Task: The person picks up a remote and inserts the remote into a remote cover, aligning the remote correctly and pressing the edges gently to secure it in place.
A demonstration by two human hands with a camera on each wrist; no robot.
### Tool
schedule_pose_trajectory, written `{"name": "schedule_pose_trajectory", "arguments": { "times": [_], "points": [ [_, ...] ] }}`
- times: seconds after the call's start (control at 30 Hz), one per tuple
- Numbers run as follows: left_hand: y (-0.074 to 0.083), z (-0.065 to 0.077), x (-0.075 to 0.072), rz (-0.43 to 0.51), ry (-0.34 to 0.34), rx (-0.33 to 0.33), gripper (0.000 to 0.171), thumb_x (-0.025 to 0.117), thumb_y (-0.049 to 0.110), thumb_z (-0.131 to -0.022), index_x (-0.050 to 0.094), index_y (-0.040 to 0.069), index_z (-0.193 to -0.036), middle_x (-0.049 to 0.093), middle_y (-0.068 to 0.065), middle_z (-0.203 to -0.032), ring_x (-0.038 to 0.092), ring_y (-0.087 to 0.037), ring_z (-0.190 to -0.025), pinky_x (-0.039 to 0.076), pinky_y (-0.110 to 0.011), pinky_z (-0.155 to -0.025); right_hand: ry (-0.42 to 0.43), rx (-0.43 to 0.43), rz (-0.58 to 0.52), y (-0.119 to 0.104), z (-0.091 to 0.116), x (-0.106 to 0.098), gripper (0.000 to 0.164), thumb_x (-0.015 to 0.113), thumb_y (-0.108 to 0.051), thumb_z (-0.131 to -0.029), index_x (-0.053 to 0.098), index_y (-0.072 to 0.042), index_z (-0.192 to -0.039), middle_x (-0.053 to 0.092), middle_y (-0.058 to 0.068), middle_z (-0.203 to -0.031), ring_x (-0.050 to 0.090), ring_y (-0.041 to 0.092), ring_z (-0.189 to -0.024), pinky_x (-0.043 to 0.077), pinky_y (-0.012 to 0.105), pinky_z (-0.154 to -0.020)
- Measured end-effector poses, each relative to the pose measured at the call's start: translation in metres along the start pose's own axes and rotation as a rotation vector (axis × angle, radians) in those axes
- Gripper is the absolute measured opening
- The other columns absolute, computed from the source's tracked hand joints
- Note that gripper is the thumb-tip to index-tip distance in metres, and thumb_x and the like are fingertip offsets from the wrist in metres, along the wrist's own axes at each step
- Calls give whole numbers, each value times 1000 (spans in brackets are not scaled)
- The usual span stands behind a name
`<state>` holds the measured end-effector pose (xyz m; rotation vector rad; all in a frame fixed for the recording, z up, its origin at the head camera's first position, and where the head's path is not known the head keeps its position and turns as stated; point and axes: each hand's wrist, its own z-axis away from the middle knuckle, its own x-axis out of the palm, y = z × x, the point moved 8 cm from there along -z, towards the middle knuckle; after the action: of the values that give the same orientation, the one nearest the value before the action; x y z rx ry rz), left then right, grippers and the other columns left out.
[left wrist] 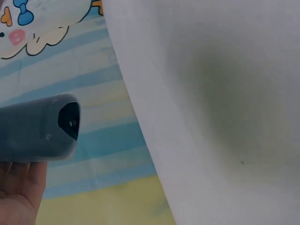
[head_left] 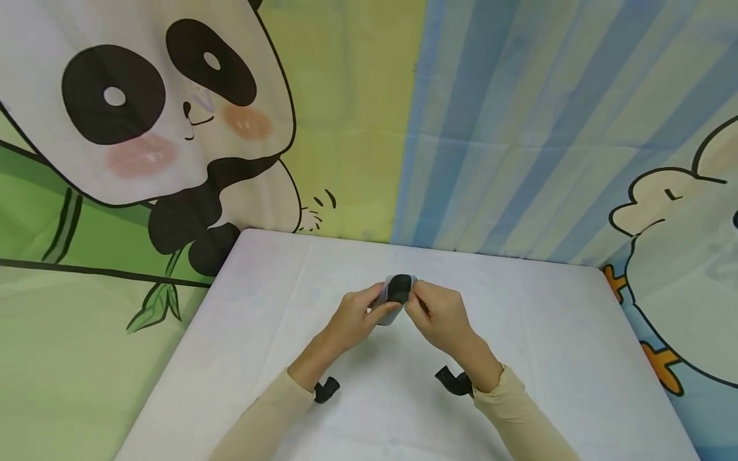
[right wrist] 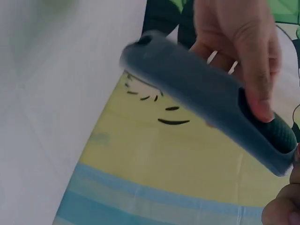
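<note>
A long blue-grey case [right wrist: 187,79] with a rounded end is held above the table. One end has an opening, with a dark textured insert [right wrist: 281,133] showing inside it. In the head view that black part [head_left: 400,288] faces up between the hands. My left hand [head_left: 354,317] grips the case from the side, its thumb lying along the opening. At the opening's end, my right hand [head_left: 439,314] has curled fingers pinching the rim. The left wrist view shows the case's other end [left wrist: 35,129], which has a small dark recess.
A white-covered table [head_left: 277,358] lies below the hands. Behind it hangs a cloth with a cartoon panda [head_left: 190,115], stripes [head_left: 519,128] and a white cartoon figure [head_left: 686,275]. Black curved pieces [head_left: 454,381] sit beside the wrists.
</note>
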<state>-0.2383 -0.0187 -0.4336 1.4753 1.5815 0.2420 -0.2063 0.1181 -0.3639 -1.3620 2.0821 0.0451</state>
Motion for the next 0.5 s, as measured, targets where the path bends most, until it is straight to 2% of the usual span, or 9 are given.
{"name": "schedule_pose_trajectory", "arguments": {
  "times": [0.07,0.13,0.2,0.23,0.3,0.4,0.43,0.5],
  "points": [
    [3,-3,-2,14,16,-7,27,71,14,-94,65,2,-117,73,-9,-102,71,-14,-86,57,-24,-70,7,-72,139,-4,-3,1,21,45,-5,-91,46,-12,-71,34,-6,-58,25,3,-48,23,19,-41],
    [4,-8,-5,30,45,-24,24,72,15,-94,66,3,-114,73,-7,-98,71,-13,-83,57,-23,-69,1,-87,239,-2,-7,2,22,43,-9,-95,45,-11,-73,34,-5,-60,24,4,-48,22,20,-41],
    [4,-11,-8,71,71,-54,24,73,16,-93,67,4,-112,74,-6,-96,71,-13,-82,58,-24,-69,-19,-79,278,4,-10,2,23,44,-11,-98,47,-9,-75,36,-5,-61,26,5,-49,24,21,-40],
    [3,-12,-8,104,82,-76,24,74,16,-93,68,5,-113,74,-5,-96,72,-13,-82,58,-25,-69,-35,-55,258,8,-11,2,22,46,-11,-99,49,-9,-77,37,-5,-62,28,6,-50,26,22,-41],
    [0,-14,-8,163,89,-126,24,74,19,-93,68,7,-113,75,-3,-96,71,-12,-84,58,-27,-71,-70,42,145,22,-11,2,18,54,-8,-100,52,-8,-82,41,-4,-64,31,7,-51,29,24,-42],
    [-3,-14,-7,257,80,-195,27,74,21,-93,68,10,-117,75,-1,-101,71,-13,-90,58,-31,-78,-123,252,-160,43,-6,5,11,66,0,-94,57,-6,-96,49,-2,-71,41,11,-57,36,25,-47],
    [-3,-14,-5,275,75,-210,27,73,22,-94,68,10,-118,75,-1,-101,71,-14,-91,58,-33,-79,-138,337,-267,50,-2,7,15,68,1,-93,59,-5,-103,52,0,-76,45,13,-61,38,25,-48],
    [-4,-16,-3,278,65,-232,27,73,25,-94,68,11,-117,75,0,-101,71,-14,-92,58,-33,-80,-169,468,-415,58,5,12,18,66,2,-95,59,-2,-111,55,4,-83,49,18,-66,43,27,-51]
  ]
}}
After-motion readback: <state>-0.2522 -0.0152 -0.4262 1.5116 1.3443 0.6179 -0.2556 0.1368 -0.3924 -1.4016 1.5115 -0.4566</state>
